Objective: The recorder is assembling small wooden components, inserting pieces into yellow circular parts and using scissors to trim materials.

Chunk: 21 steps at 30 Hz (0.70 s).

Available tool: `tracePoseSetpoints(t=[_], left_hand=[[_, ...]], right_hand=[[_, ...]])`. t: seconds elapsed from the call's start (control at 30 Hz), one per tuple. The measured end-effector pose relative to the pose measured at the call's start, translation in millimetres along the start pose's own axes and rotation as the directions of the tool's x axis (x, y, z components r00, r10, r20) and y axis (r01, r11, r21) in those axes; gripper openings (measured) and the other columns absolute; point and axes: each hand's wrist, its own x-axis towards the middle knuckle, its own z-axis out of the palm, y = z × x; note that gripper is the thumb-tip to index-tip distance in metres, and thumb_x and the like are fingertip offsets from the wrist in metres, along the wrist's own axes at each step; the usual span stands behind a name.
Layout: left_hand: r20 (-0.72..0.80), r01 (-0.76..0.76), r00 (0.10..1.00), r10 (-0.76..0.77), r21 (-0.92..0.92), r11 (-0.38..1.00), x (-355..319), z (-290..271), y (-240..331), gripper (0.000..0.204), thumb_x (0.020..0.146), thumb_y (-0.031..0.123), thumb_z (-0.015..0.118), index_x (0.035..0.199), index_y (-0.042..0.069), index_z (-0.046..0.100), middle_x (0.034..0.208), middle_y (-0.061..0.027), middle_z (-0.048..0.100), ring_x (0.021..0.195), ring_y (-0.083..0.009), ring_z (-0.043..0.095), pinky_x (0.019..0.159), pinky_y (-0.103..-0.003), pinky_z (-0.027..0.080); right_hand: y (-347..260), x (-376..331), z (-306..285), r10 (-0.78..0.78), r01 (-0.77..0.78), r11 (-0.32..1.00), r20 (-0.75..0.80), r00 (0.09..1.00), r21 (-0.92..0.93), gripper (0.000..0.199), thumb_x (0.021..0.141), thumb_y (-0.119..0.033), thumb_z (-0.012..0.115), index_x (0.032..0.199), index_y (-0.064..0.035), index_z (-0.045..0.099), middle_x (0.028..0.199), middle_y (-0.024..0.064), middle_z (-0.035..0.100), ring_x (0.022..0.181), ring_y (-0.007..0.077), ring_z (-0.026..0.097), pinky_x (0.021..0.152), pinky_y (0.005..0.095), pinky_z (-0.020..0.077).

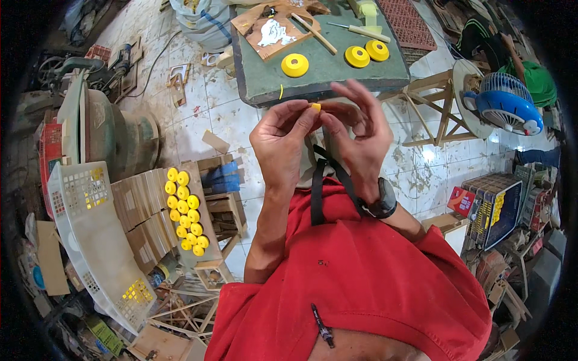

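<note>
My left hand (282, 139) is raised before the table's near edge, thumb and forefinger pinched on a small yellow piece (315, 107). Close beside it, my right hand (365, 133) has its upper fingers stretched out and apart, slightly smeared by motion. Its thumb comes near the yellow piece, but I see nothing held in it. Just beyond my hands, a yellow disc with a dark centre hole (295, 65) lies on the green-topped table (265, 84). Two like it, a yellow disc (357, 56) and another disc (377, 50), lie farther right. A thin yellow strip (281, 91) stands at the table edge.
On the table are a wooden board with white paste (259, 45), a wooden stick (314, 33) and a thin tool with a pale handle (359, 31). Several yellow discs (183, 207) cover a plank at left, beside a white crate (90, 240). A blue fan (509, 105) and another person (536, 84) are at right.
</note>
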Motion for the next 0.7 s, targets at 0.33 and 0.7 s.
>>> tracePoseSetpoints(t=[0.33, 0.7], left_hand=[[0.034, 0.079, 0.996, -0.077, -0.035, 0.996, 6, -1, -6, 0.020, 0.080, -0.005, 0.070, 0.096, -0.003, 0.058, 0.090, -0.0121, 0.067, 0.080, -0.0164, 0.066, 0.071, -0.029, 0.059], [0.138, 0.243, 0.958, -0.250, 0.067, 0.968, 19, 9, 0, 0.029, 0.079, -0.002, 0.072, 0.104, -0.007, 0.059, 0.092, -0.0144, 0.067, 0.079, -0.0165, 0.067, 0.070, -0.027, 0.058]], right_hand=[[7, 2, -20, 0.474, -0.503, 0.827, 0.168, 0.864, 0.253, 0.021, 0.086, -0.009, 0.067, 0.102, 0.0058, 0.068, 0.090, 0.0073, 0.069, 0.080, 0.0113, 0.063, 0.072, 0.0224, 0.0499], [18, 8, -33, 0.333, -0.352, 0.893, 0.114, 0.936, 0.280, 0.016, 0.089, -0.007, 0.064, 0.100, 0.0038, 0.067, 0.105, 0.0087, 0.066, 0.090, 0.0110, 0.061, 0.079, 0.0237, 0.0492]])
